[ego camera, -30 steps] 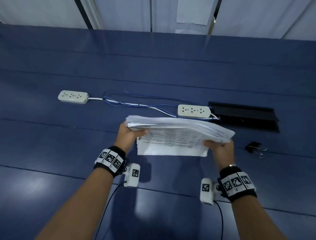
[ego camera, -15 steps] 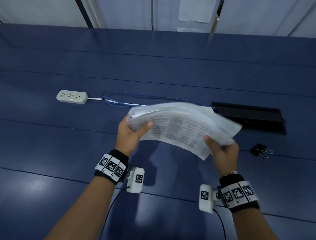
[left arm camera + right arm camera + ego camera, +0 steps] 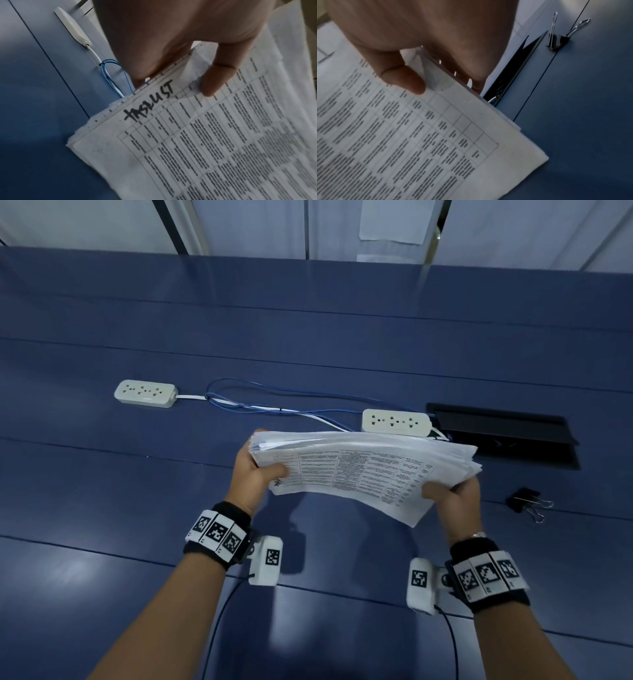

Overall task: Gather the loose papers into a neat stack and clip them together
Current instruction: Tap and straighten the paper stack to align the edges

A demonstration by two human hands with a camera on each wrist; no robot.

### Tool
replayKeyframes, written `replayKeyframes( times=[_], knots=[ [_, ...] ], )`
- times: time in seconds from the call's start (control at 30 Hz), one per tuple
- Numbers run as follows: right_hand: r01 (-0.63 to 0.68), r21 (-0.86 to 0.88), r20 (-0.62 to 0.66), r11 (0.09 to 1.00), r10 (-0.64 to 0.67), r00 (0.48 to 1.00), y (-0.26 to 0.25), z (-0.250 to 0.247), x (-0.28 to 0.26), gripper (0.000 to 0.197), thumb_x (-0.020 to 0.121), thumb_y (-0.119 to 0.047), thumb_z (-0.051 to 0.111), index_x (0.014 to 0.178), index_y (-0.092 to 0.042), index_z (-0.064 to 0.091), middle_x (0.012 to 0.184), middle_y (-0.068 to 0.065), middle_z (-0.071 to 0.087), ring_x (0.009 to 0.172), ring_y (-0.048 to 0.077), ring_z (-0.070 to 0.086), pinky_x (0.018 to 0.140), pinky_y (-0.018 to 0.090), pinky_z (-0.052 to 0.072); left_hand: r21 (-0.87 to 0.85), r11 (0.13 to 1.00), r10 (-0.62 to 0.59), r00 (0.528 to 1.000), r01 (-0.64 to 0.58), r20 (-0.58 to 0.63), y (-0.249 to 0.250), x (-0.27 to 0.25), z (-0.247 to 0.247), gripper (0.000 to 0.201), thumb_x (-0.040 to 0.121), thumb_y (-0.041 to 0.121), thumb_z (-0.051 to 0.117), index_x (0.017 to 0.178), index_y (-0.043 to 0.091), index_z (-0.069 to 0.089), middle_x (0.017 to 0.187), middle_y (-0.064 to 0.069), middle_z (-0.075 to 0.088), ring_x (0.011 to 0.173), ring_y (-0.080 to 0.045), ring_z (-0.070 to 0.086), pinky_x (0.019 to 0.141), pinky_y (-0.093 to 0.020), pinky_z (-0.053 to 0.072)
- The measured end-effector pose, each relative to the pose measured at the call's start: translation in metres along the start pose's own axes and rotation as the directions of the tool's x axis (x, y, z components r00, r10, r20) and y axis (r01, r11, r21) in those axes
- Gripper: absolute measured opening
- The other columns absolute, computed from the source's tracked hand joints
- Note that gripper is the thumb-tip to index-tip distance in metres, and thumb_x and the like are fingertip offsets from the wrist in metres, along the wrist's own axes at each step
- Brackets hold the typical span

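Observation:
A thick stack of printed papers (image 3: 363, 470) hangs in the air above the blue table, held at both short ends. My left hand (image 3: 255, 474) grips its left end, thumb on the top sheet and fingers underneath. My right hand (image 3: 452, 496) grips the right end the same way. The top sheet (image 3: 197, 135) carries a printed table and a handwritten heading near my left thumb. In the right wrist view the papers (image 3: 419, 135) show uneven edges at the corner. A black binder clip (image 3: 527, 503) lies on the table to the right of my right hand, also seen as the clip (image 3: 558, 40).
Two white power strips lie on the table (image 3: 102, 508), one at far left (image 3: 145, 393) and one behind the papers (image 3: 395, 422), joined by blue and white cables (image 3: 267, 405). A black recessed cable box (image 3: 503, 436) sits at the right.
The stack was tilted up with its face toward me half a second ago; it now lies flatter again, and the power strip behind it shows once more. Both hands keep their hold.

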State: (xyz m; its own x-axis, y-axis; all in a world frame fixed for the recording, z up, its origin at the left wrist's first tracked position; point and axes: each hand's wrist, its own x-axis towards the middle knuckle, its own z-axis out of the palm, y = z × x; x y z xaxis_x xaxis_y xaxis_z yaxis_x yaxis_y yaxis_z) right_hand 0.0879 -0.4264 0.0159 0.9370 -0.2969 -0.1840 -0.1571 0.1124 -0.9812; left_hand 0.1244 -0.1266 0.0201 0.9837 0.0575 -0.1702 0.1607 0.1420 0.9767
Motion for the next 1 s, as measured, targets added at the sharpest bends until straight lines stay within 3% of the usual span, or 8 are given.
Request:
replayKeyframes(
  times=[0.17,0.33,0.47,0.53,0.63,0.7,0.8,1.0],
  knots=[
    [0.013,0.107,-0.071,0.994,-0.005,0.997,-0.003,0.015,-0.004,0.044,0.077,0.027,0.051,0.108,-0.002,0.061,0.077,-0.01,0.073,0.072,0.006,0.071,0.059,0.022,0.055,-0.041,0.999,0.008,1.0,-0.009,-0.017,0.003,-0.002,0.011,0.056,0.064,-0.007,0.07,0.118,-0.015,0.056,0.104,-0.022,0.07,0.089,-0.022,0.072,0.075,-0.029,0.057],
    [-0.013,0.109,-0.119,0.994,0.026,0.993,0.005,0.009,-0.005,0.044,0.075,0.025,0.051,0.103,-0.007,0.061,0.074,-0.013,0.073,0.07,0.004,0.069,0.059,0.02,0.054,-0.03,1.0,0.001,0.998,-0.003,-0.057,-0.001,-0.004,0.004,0.05,0.066,-0.006,0.065,0.115,-0.014,0.057,0.093,-0.007,0.074,0.083,-0.013,0.073,0.072,-0.024,0.056],
    [-0.064,0.054,-0.133,0.997,0.071,0.989,0.011,0.017,-0.011,0.041,0.078,0.022,0.057,0.101,-0.011,0.065,0.085,-0.006,0.073,0.077,0.006,0.071,0.063,0.023,0.055,0.001,1.0,-0.013,0.998,0.013,-0.069,-0.009,-0.012,0.01,0.035,0.072,-0.004,0.065,0.106,0.0,0.065,0.088,0.003,0.078,0.084,-0.012,0.073,0.074,-0.024,0.057],
    [-0.03,0.111,-0.183,0.993,0.051,0.982,0.007,0.017,-0.014,0.041,0.079,0.022,0.058,0.092,-0.016,0.064,0.081,-0.01,0.072,0.074,0.001,0.07,0.061,0.021,0.056,-0.022,1.0,0.013,0.995,-0.016,-0.096,-0.008,-0.015,0.01,0.033,0.076,-0.01,0.064,0.107,-0.002,0.065,0.09,0.0,0.077,0.086,-0.014,0.073,0.075,-0.025,0.057],
    [0.046,0.143,-0.163,0.989,-0.022,0.986,0.004,0.01,-0.016,0.038,0.076,0.025,0.058,0.103,-0.001,0.062,0.085,-0.005,0.071,0.076,0.003,0.07,0.064,0.023,0.057,-0.067,0.996,0.051,0.995,-0.057,-0.09,-0.004,-0.016,0.006,0.04,0.072,-0.007,0.065,0.11,-0.014,0.058,0.095,-0.014,0.07,0.088,-0.019,0.071,0.077,-0.028,0.056],
    [0.049,0.111,-0.123,0.993,-0.035,0.992,0.006,0.009,-0.017,0.045,0.07,0.02,0.06,0.113,0.006,0.059,0.08,-0.008,0.072,0.075,0.005,0.069,0.063,0.022,0.056,-0.073,0.995,0.058,0.995,-0.063,-0.076,-0.004,-0.016,0.005,0.043,0.068,-0.008,0.065,0.11,-0.012,0.055,0.092,-0.013,0.066,0.084,-0.015,0.068,0.075,-0.026,0.055],
    [0.012,0.078,-0.13,0.997,-0.002,0.992,0.008,0.012,-0.014,0.033,0.078,0.023,0.058,0.104,0.003,0.062,0.071,-0.014,0.074,0.069,0.002,0.07,0.06,0.021,0.055,-0.064,0.997,0.048,0.996,-0.053,-0.074,-0.003,-0.017,0.01,0.047,0.071,-0.009,0.066,0.115,-0.017,0.054,0.091,-0.009,0.07,0.082,-0.011,0.071,0.074,-0.023,0.056],
    [0.123,0.104,-0.091,0.987,-0.114,0.989,-0.002,0.01,-0.02,0.041,0.077,0.027,0.057,0.103,-0.003,0.064,0.081,-0.014,0.075,0.08,0.006,0.07,0.071,0.023,0.056,-0.034,0.993,0.109,0.99,-0.112,-0.085,0.01,-0.021,0.007,0.03,0.084,-0.015,0.063,0.103,0.008,0.063,0.088,0.007,0.076,0.087,-0.012,0.071,0.078,-0.022,0.055]
  ],
)
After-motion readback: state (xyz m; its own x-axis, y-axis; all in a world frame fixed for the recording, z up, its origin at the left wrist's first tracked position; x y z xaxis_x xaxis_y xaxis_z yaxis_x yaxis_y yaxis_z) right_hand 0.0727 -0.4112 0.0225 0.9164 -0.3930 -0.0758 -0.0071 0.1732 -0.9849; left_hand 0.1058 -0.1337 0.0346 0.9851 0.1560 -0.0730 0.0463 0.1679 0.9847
